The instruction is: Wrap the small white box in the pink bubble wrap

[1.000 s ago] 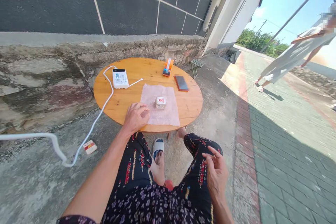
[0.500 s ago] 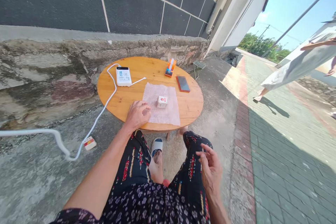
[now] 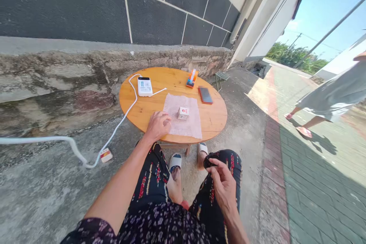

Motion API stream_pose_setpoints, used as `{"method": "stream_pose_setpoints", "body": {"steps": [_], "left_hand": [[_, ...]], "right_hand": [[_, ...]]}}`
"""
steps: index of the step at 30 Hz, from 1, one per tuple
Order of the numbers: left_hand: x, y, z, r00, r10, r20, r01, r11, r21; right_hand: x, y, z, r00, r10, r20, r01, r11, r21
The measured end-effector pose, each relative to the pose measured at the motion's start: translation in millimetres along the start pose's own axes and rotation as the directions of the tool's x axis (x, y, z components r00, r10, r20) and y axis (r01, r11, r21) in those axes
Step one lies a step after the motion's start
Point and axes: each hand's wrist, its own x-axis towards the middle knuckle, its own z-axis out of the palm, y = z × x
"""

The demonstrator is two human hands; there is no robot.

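My left hand [image 3: 158,125] rests on the near left part of the round wooden table [image 3: 134,116], beside the left edge of a pale pink cloth [image 3: 190,127]. Its fingers are loosely bent, with a gap between thumb and forefinger and nothing seen in it. On the cloth stands a small white box [image 3: 183,113] with red print, apart from that hand. Over my right knee, my right hand [image 3: 224,181] pinches dark patterned cloth of the trouser leg [image 3: 233,160] between thumb and forefinger.
A white power bank [image 3: 145,87] with a white cable [image 3: 117,126] lies at the table's left. An orange tape dispenser [image 3: 192,78] and a blurred dark phone-like object [image 3: 205,95] are at the right. A folding stool [image 3: 220,77] stands behind; a person [image 3: 334,95] walks on the paving.
My right hand has moved up to the knee and closed on the trouser cloth. My left hand keeps its place on the table. The person at right has taken a step; my view has shifted.
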Motion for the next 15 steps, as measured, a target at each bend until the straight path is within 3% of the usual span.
{"method": "stream_pose_setpoints", "body": {"steps": [5,8,12,15], "left_hand": [[0,-2,1.1,1.000,-0.001,-0.015,0.001,1.000,-0.028],[0,-1,-0.2,1.000,0.005,-0.022,-0.006,0.999,-0.040],[-1,3,-3.1,0.999,0.007,-0.037,-0.009,0.999,-0.052],[-1,4,-3.5,0.999,0.005,-0.042,-0.008,0.999,-0.054]], "right_hand": [[0,-5,0,0.995,-0.027,0.101,0.034,0.997,-0.063],[16,-11,2,0.977,-0.166,0.137,0.192,0.960,-0.203],[58,-26,13,0.863,-0.428,0.269,0.504,0.777,-0.378],[90,-38,30,0.785,-0.474,0.399,0.620,0.623,-0.478]]}}
